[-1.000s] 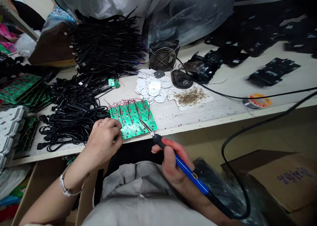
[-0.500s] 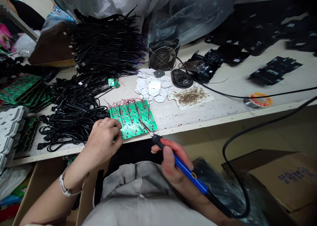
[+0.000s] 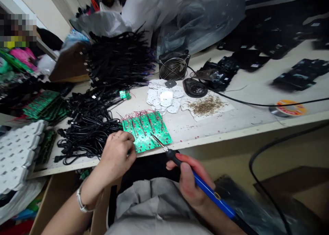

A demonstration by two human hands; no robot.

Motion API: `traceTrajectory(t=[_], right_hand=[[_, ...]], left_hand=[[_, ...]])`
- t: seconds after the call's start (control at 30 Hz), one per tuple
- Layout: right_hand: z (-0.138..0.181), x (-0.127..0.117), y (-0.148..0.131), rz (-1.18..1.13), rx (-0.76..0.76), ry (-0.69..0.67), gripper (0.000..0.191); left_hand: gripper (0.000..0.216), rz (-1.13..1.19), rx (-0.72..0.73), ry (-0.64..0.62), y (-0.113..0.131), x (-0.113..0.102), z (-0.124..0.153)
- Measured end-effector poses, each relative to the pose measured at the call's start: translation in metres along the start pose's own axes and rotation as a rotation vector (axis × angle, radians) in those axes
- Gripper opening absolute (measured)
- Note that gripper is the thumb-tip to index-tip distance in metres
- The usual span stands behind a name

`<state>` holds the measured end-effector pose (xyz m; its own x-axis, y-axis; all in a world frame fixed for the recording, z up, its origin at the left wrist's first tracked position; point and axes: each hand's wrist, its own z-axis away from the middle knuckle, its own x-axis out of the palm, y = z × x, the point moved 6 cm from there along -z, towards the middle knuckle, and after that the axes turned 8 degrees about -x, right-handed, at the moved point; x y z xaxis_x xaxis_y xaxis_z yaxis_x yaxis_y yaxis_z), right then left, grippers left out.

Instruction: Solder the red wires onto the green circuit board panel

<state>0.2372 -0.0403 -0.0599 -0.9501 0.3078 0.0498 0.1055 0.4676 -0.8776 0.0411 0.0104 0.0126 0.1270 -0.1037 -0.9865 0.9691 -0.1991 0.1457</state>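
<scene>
A green circuit board panel (image 3: 147, 131) with red wires lies at the near edge of the workbench (image 3: 226, 125). My left hand (image 3: 117, 157) rests on its left corner, fingers curled and pressing it down. My right hand (image 3: 189, 180) is closed around a blue-handled soldering iron (image 3: 203, 187). The iron's metal tip touches the board's right part. The iron's black cable (image 3: 267, 190) loops off to the right below the bench.
Black cables (image 3: 89, 125) are heaped left of the board and behind it. White round boards (image 3: 164, 97), a small fan (image 3: 173, 67), an iron stand (image 3: 194, 87), solder scraps (image 3: 205, 106) and a solder reel (image 3: 288, 108) lie behind. Green boards (image 3: 45, 106) and white trays (image 3: 15, 152) are at far left.
The camera has tilted up and to the left, so everything sits lower and further right in the picture. Both hands, the iron and the board keep their positions relative to each other.
</scene>
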Motion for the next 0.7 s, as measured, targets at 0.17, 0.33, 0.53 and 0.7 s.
traceTrajectory(t=[0.17,0.33,0.53,0.7], right_hand=[[0.0030,-0.0006,0.0098,-0.062,-0.024,0.015,0.016],[-0.0003,-0.0012,0.0069,-0.083,-0.047,-0.010,0.017],[-0.0013,-0.0026,0.0044,-0.078,-0.046,0.005,0.017],[-0.0009,-0.0027,0.0041,-0.065,-0.042,0.011,0.016]], left_hand=[[0.017,0.004,-0.015,-0.009,0.0007,0.0002,-0.0020],[0.017,-0.043,-0.017,-0.002,0.0017,0.0005,-0.0012],[0.016,-0.088,-0.004,0.006,0.0028,-0.0012,-0.0029],[0.017,-0.119,-0.011,-0.025,0.0048,0.0045,-0.0003]])
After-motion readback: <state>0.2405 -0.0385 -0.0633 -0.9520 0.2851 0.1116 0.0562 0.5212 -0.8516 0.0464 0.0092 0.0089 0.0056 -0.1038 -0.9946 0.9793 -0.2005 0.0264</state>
